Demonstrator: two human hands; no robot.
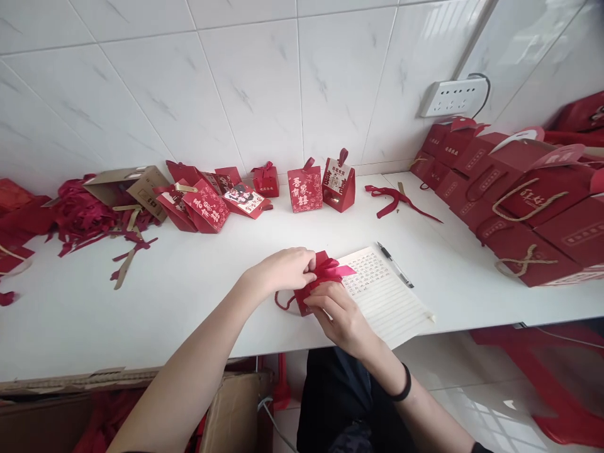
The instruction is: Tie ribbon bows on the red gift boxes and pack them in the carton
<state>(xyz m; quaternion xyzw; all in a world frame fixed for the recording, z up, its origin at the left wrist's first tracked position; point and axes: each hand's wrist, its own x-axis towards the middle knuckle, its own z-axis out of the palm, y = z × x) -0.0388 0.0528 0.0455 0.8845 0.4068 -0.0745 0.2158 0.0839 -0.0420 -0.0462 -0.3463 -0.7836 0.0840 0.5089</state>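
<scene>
A small red gift box (304, 304) lies on the white table near its front edge. A bright pink-red ribbon (338, 271) is across its top in what looks like a bow. At the box's upper left side, my left hand (289, 269) has its fingers bent and closed against it. My right hand (340, 316) grips the lower side, fingers curled over the box just below the ribbon. Both sets of fingertips are partly hidden. A dark red cord loop (284, 304) sticks out to the left of the box.
Right of the box lie a written notepad (377, 296) and a pen (395, 265). Small red boxes (305, 190) stand along the wall. Stacked red handled boxes (528, 201) fill the right side; ribbon heaps (87, 211) lie left. Below the table is a cardboard box (236, 409).
</scene>
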